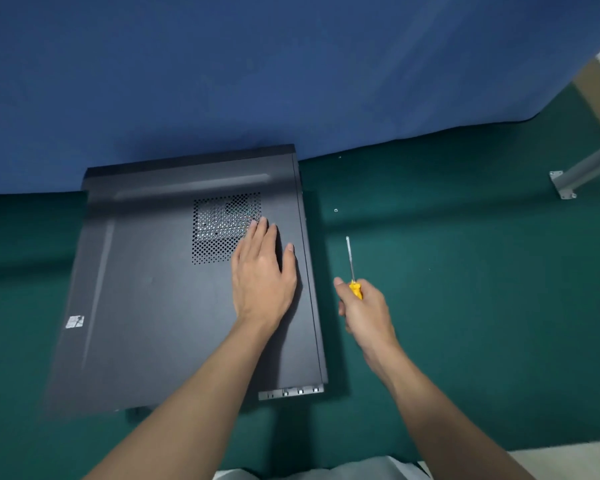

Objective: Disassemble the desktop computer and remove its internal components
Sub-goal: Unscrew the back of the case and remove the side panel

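Note:
A black desktop computer case [160, 289] lies on its side on green matting, its side panel facing up with a perforated vent [219, 216] near the far end. My left hand [262, 271] rests flat on the panel beside the vent, fingers spread slightly, holding nothing. My right hand [364, 310] is to the right of the case, above the mat, gripping a screwdriver [352, 268] by its yellow handle with the metal shaft pointing away from me. At the case's near right corner a strip of bare metal chassis [291, 392] shows.
A small screw [336, 210] lies on the green mat [465, 271] right of the case's far corner. A blue cloth [257, 81] hangs behind. At the far right a grey metal leg with a bracket [565, 183] meets the floor.

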Action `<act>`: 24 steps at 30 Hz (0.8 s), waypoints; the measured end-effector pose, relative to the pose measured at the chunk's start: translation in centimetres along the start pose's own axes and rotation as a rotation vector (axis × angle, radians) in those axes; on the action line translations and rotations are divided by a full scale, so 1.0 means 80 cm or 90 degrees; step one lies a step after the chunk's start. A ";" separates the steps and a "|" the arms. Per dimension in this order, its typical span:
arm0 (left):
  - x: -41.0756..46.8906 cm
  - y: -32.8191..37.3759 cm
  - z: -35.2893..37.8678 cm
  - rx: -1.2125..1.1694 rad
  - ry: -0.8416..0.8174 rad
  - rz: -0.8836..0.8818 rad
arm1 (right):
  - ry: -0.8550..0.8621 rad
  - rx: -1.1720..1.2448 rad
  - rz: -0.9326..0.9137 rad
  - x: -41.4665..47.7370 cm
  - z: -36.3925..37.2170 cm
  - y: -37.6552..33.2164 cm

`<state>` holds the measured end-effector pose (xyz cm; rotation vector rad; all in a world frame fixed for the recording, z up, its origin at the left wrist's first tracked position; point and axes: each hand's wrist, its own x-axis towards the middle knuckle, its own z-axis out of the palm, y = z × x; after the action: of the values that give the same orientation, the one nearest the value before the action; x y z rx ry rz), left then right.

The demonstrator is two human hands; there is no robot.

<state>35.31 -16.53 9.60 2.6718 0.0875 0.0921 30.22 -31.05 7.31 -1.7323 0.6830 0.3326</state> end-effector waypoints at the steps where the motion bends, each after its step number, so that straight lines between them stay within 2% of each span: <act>1: -0.005 -0.003 -0.003 -0.013 -0.011 0.017 | 0.004 -0.004 -0.012 -0.012 0.003 0.002; 8: -0.098 -0.035 -0.025 -0.011 -0.067 0.145 | 0.074 -0.002 -0.064 -0.093 0.018 0.024; 11: -0.140 -0.047 -0.033 -0.040 -0.065 0.157 | 0.095 0.033 -0.061 -0.126 0.024 0.038; 14: -0.177 -0.053 -0.041 -0.081 -0.017 0.112 | 0.106 0.055 -0.052 -0.154 0.028 0.051; 18: -0.215 -0.049 -0.048 -0.054 0.066 -0.071 | 0.097 0.083 -0.060 -0.186 0.038 0.071; 20: -0.221 -0.043 -0.049 -0.070 0.028 -0.228 | 0.085 0.087 -0.067 -0.199 0.041 0.081; 22: -0.220 -0.035 -0.050 -0.162 -0.039 -0.424 | 0.069 0.099 -0.075 -0.211 0.043 0.090; 24: -0.218 -0.029 -0.047 -0.403 -0.071 -0.557 | 0.054 0.106 -0.073 -0.222 0.045 0.099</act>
<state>17.52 -14.11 11.00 1.8119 0.9875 -0.2634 11.97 -23.97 9.93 -1.6261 0.6510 0.1202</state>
